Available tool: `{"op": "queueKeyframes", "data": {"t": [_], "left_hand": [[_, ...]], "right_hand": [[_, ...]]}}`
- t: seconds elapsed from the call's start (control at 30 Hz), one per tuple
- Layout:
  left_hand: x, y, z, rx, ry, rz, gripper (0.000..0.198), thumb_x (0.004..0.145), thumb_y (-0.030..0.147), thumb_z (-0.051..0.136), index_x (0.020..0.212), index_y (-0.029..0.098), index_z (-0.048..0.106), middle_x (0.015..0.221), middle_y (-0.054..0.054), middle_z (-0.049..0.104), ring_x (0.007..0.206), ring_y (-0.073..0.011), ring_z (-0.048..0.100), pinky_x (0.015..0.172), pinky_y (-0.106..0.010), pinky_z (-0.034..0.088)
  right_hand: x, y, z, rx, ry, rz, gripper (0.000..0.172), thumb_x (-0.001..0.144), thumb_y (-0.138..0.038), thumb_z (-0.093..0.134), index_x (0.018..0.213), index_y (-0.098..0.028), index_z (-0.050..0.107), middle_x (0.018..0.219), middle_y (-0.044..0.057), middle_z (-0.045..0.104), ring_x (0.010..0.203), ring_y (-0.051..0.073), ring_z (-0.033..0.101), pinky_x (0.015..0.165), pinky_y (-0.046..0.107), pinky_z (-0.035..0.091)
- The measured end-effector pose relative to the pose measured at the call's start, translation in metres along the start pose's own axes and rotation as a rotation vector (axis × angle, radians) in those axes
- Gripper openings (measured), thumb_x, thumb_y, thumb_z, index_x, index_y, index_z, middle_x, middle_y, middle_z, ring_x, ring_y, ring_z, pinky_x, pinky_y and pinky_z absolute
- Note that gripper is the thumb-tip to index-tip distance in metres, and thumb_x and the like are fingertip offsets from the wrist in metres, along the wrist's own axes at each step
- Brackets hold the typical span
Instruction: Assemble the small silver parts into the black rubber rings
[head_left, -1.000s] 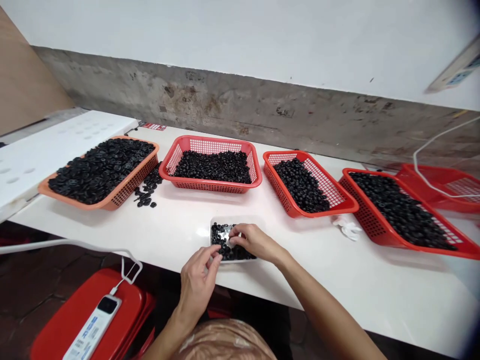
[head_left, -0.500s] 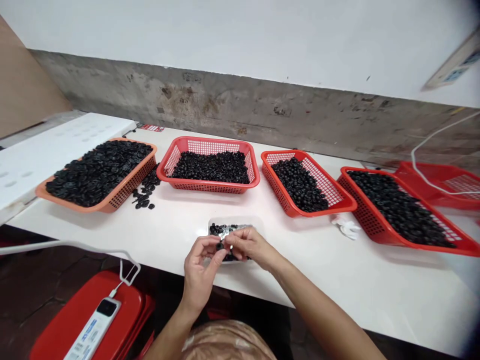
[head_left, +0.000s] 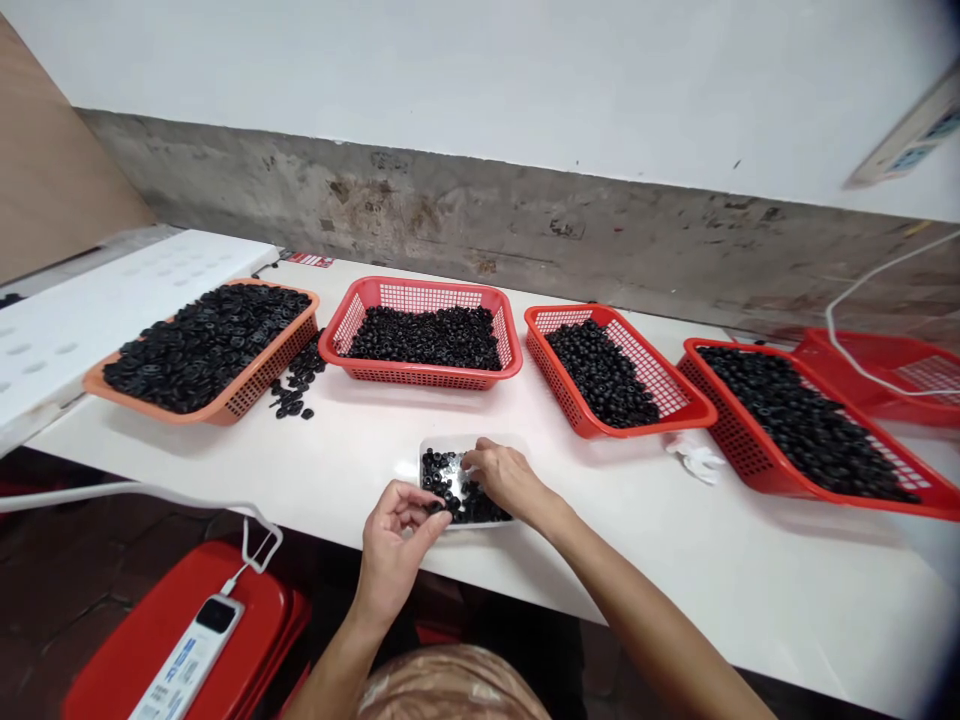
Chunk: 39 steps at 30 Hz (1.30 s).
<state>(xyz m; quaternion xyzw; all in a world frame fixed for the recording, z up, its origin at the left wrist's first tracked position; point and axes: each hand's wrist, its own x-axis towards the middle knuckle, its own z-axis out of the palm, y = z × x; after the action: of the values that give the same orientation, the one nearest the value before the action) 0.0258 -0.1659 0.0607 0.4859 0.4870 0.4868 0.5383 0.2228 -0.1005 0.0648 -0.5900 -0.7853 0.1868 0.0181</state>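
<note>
A small white tray (head_left: 512, 441) near the table's front edge holds loose black ring-shaped parts (head_left: 480, 505) and some tiny shiny pieces (head_left: 455, 472). My left hand (head_left: 397, 530) is at the tray's left front corner, thumb and fingers closed on a small black ring-shaped part (head_left: 435, 508). Over the tray's inside, my right hand (head_left: 502, 474) points down with its fingertips drawn together among the pieces. What those fingertips pinch, if anything, is hidden.
Behind the tray stand a red basket (head_left: 420, 377) and another red basket (head_left: 574, 410) of black parts. An orange basket (head_left: 217, 408) is left, with spilled parts (head_left: 296, 385) beside it. Farther right are a third red basket (head_left: 739, 450) and crumpled tissue (head_left: 696, 460). A power strip (head_left: 187, 655) lies on a red stool (head_left: 142, 620).
My right hand has parted from my left hand and moved down into the tray. My left hand stays near the tray's front left with the black part.
</note>
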Motion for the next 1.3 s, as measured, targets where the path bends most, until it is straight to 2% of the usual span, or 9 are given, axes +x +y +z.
{"op": "queueKeyframes", "data": {"t": [0.07, 0.2, 0.37, 0.5, 0.67, 0.87, 0.97, 1.1, 1.3], "left_hand": [[0.001, -0.003, 0.000, 0.027, -0.022, -0.027, 0.024, 0.078, 0.032, 0.077, 0.094, 0.017, 0.067, 0.080, 0.000, 0.067, 0.065, -0.0094, 0.057, 0.064, -0.020, 0.048], [0.004, -0.007, 0.003, 0.032, -0.061, -0.073, 0.023, 0.075, 0.034, 0.078, 0.085, 0.016, 0.069, 0.066, 0.001, 0.064, 0.061, -0.0106, 0.057, 0.060, -0.020, 0.046], [0.005, -0.006, 0.002, 0.020, -0.091, -0.137, 0.025, 0.079, 0.038, 0.074, 0.086, 0.016, 0.067, 0.070, 0.001, 0.066, 0.061, -0.0109, 0.059, 0.063, -0.021, 0.047], [0.005, -0.002, 0.001, 0.067, -0.131, -0.120, 0.024, 0.085, 0.041, 0.068, 0.095, 0.018, 0.069, 0.076, 0.002, 0.066, 0.061, -0.0095, 0.058, 0.064, -0.021, 0.046], [0.004, 0.001, 0.001, 0.129, -0.143, -0.099, 0.026, 0.085, 0.043, 0.067, 0.092, 0.018, 0.071, 0.072, 0.001, 0.065, 0.061, -0.0107, 0.057, 0.063, -0.021, 0.045], [0.004, -0.001, 0.002, 0.159, -0.144, -0.085, 0.028, 0.085, 0.044, 0.066, 0.091, 0.017, 0.070, 0.073, 0.000, 0.065, 0.063, -0.0124, 0.057, 0.063, -0.022, 0.046], [0.003, 0.001, 0.001, 0.161, -0.132, -0.073, 0.028, 0.085, 0.044, 0.066, 0.090, 0.017, 0.070, 0.074, -0.001, 0.065, 0.063, -0.0130, 0.057, 0.063, -0.023, 0.046], [0.003, 0.011, 0.001, 0.184, -0.130, -0.055, 0.027, 0.086, 0.042, 0.064, 0.092, 0.017, 0.071, 0.075, -0.002, 0.067, 0.063, -0.0137, 0.058, 0.063, -0.023, 0.048], [0.021, 0.022, 0.014, 0.346, -0.081, 0.075, 0.027, 0.087, 0.038, 0.063, 0.104, 0.020, 0.074, 0.084, -0.004, 0.071, 0.062, -0.0143, 0.058, 0.061, -0.024, 0.050]], "right_hand": [[0.000, -0.002, -0.003, -0.019, -0.028, -0.020, 0.023, 0.093, -0.016, 0.053, 0.103, -0.021, 0.073, 0.103, 0.008, 0.067, 0.084, 0.019, 0.068, 0.070, 0.024, 0.040], [0.004, -0.007, -0.004, -0.050, -0.065, -0.036, 0.020, 0.093, -0.016, 0.053, 0.098, -0.017, 0.072, 0.098, 0.009, 0.068, 0.082, 0.020, 0.068, 0.070, 0.026, 0.041], [0.007, -0.005, -0.003, -0.042, -0.049, -0.045, 0.020, 0.095, -0.015, 0.049, 0.096, -0.015, 0.069, 0.099, 0.009, 0.068, 0.086, 0.018, 0.066, 0.071, 0.024, 0.040], [0.004, 0.000, -0.003, -0.035, -0.030, -0.041, 0.021, 0.096, -0.014, 0.046, 0.101, -0.016, 0.066, 0.099, 0.007, 0.067, 0.090, 0.017, 0.065, 0.073, 0.023, 0.039], [0.000, -0.003, -0.001, -0.065, -0.044, -0.027, 0.024, 0.096, -0.012, 0.043, 0.094, -0.016, 0.067, 0.098, 0.009, 0.067, 0.082, 0.019, 0.066, 0.070, 0.025, 0.040], [0.001, -0.008, 0.000, -0.062, -0.061, -0.040, 0.020, 0.096, -0.011, 0.044, 0.099, -0.015, 0.064, 0.104, 0.012, 0.066, 0.082, 0.021, 0.067, 0.073, 0.028, 0.044], [0.002, -0.006, 0.003, -0.012, -0.023, -0.045, 0.016, 0.095, -0.012, 0.049, 0.098, -0.014, 0.064, 0.099, 0.012, 0.067, 0.084, 0.021, 0.067, 0.073, 0.027, 0.044], [-0.004, 0.000, -0.001, 0.118, 0.084, -0.062, 0.014, 0.093, -0.013, 0.053, 0.097, -0.015, 0.066, 0.088, 0.007, 0.071, 0.082, 0.019, 0.067, 0.073, 0.025, 0.045], [-0.024, -0.003, -0.014, 0.305, 0.278, -0.145, 0.017, 0.093, -0.011, 0.055, 0.100, -0.018, 0.068, 0.098, 0.006, 0.072, 0.089, 0.016, 0.067, 0.080, 0.025, 0.048]]}}
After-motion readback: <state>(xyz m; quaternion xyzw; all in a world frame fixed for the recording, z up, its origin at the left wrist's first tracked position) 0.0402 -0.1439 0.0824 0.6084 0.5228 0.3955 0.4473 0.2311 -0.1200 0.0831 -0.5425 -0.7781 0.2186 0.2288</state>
